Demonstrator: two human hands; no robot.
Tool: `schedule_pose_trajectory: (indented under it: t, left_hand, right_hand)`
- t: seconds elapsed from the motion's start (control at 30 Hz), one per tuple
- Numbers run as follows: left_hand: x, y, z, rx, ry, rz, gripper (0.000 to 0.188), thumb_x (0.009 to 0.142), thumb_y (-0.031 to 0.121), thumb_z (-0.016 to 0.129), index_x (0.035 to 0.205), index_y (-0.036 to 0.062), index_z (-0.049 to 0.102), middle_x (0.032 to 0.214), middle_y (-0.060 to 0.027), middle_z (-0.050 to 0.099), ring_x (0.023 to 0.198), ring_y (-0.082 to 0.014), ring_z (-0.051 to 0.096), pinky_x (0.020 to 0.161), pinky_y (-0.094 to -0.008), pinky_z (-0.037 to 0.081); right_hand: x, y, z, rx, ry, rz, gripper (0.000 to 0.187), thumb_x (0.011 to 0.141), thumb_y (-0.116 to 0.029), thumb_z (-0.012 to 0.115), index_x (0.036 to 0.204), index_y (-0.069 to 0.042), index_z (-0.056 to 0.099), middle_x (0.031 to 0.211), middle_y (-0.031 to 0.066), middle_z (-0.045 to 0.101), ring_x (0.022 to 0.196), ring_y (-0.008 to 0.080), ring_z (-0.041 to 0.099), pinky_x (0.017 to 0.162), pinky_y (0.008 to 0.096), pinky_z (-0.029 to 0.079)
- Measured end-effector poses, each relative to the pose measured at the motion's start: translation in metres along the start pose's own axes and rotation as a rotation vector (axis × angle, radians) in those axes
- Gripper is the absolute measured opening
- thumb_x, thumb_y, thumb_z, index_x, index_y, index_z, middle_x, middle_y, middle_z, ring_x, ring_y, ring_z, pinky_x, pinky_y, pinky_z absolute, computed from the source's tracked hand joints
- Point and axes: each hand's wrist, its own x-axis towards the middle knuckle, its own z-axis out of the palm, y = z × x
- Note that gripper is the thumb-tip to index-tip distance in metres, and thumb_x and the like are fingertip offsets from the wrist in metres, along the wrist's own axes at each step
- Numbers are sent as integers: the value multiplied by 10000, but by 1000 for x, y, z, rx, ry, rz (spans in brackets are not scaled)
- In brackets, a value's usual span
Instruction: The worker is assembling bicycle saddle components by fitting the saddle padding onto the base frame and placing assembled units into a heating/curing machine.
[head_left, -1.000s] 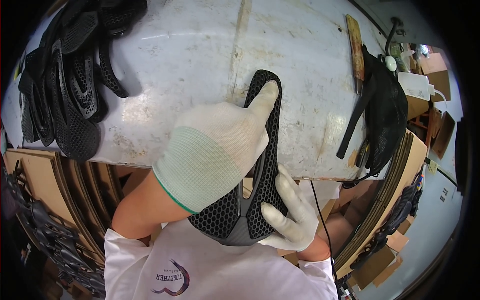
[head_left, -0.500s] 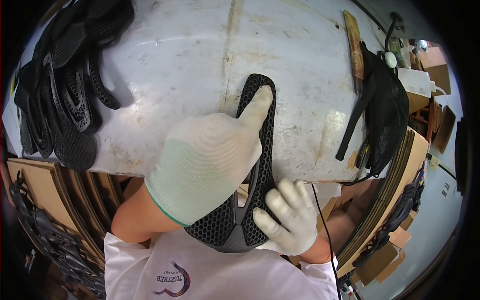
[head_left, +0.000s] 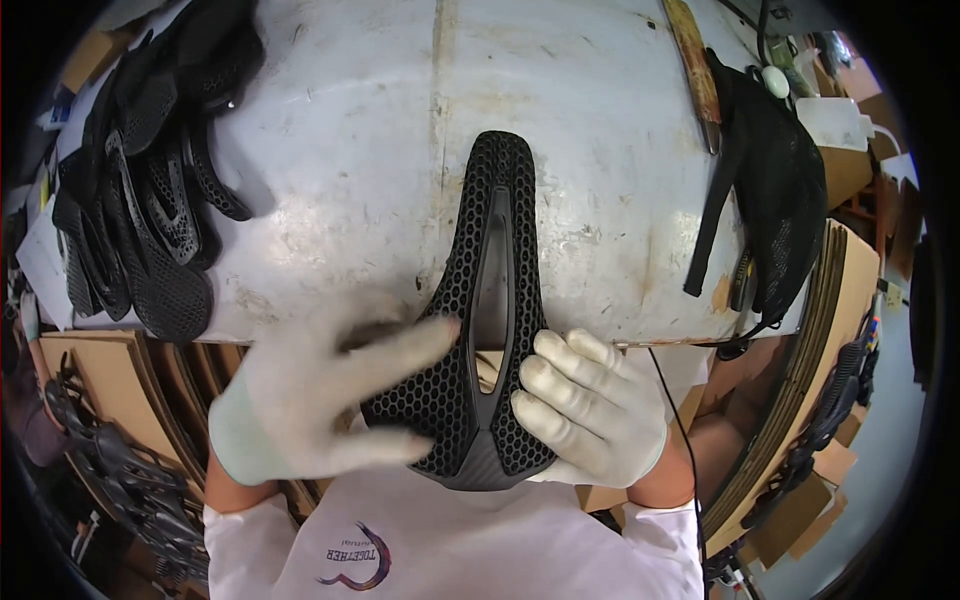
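A black bicycle saddle (head_left: 505, 160) with a honeycomb surface and a long centre slot lies with its nose pointing away over the table and its wide rear close to my body. My right hand (head_left: 595, 405), in a white glove, grips the saddle's right rear edge, its fingers curled over the top and the thumb hidden. My left hand (head_left: 320, 390), gloved in white with a pale green cuff, is motion-blurred. Its fingers are spread at the saddle's left wing, fingertips over the honeycomb; whether they touch it I cannot tell.
Several black saddles (head_left: 165, 210) are heaped on the table (head_left: 340, 150) at left. A wooden-handled tool (head_left: 693, 60) and a black mesh bag (head_left: 785, 190) lie at right. Cardboard sheets (head_left: 110, 390) stand below the table edge. A thin black cable (head_left: 672, 420) hangs beside my right arm.
My left hand has drawn back from the saddle's nose to its left wing, its fingers spreading apart. The slot now shows. My right hand keeps its grip, its fingers lying further over the top.
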Motion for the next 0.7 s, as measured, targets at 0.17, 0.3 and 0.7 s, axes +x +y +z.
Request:
schedule_pose_trajectory:
  t: [0.17, 0.3, 0.7]
  left_hand:
    - [-18, -15, 28, -127, 54, 178, 743, 781, 513, 867, 1351, 63, 711, 1391, -295, 556, 1184, -479, 647, 972, -500, 546]
    - [-20, -21, 35, -176, 166, 192, 790, 878, 676, 686, 1328, 28, 705, 1332, -325, 608, 1177, -490, 661, 979, -521, 545]
    - [-31, -23, 42, -209, 156, 142, 786, 810, 562, 819, 1405, 72, 662, 1487, -336, 526, 1360, -523, 547, 1113, -548, 450]
  right_hand:
    - [0, 1, -1, 52, -21, 9, 537, 816, -440, 708, 1124, -1, 740, 1181, 179, 730, 1180, 367, 700, 1062, 479, 530]
    - [-2, 0, 1, 32, -5, 12, 536, 821, -444, 704, 1129, -6, 738, 1180, 176, 726, 1192, 359, 694, 1063, 479, 531]
    - [1, -7, 8, -22, 69, 33, 287, 802, -131, 696, 1061, -24, 757, 1135, 152, 739, 1132, 324, 722, 990, 442, 577]
